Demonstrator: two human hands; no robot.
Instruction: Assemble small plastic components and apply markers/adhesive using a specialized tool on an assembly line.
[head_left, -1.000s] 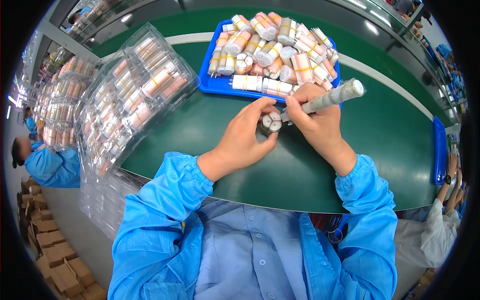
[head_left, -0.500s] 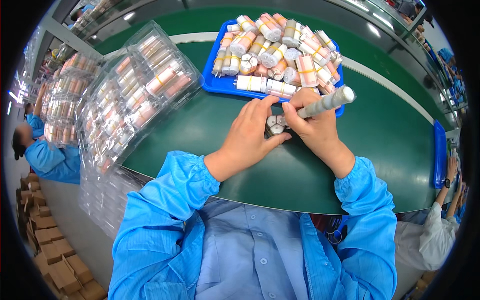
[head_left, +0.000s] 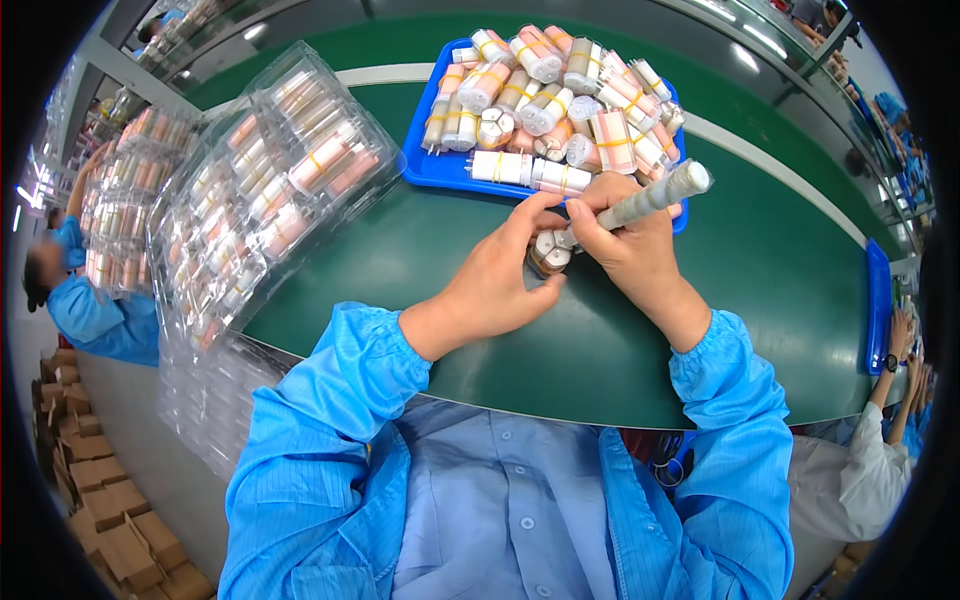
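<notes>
My left hand (head_left: 490, 275) curls around a small bundle of cylinders (head_left: 549, 254) with round white ends facing up. Its fingers are on the far side and the thumb on the near side. In my right hand (head_left: 638, 250) is a thick pen-like tool (head_left: 655, 196) wrapped in greyish material, slanting up to the right. The tool's lower tip meets the bundle's top, partly hidden by my fingers. Just beyond both hands stands a blue tray (head_left: 425, 170) heaped with similar cylinder bundles (head_left: 545, 110) in pink, white and grey, with yellow bands.
Clear plastic blister trays (head_left: 270, 180) filled with cylinders lean at the left over the green table (head_left: 400, 280). More filled trays (head_left: 130, 215) are stacked beyond, near a co-worker in blue (head_left: 100, 320). Cardboard boxes (head_left: 110, 500) stand lower left. At the right edge is another blue tray (head_left: 878, 310).
My left hand has shifted slightly left, its thumb drawn back from the bundle's top. The bundle has tilted and turned a little, and the tool's tip shows more.
</notes>
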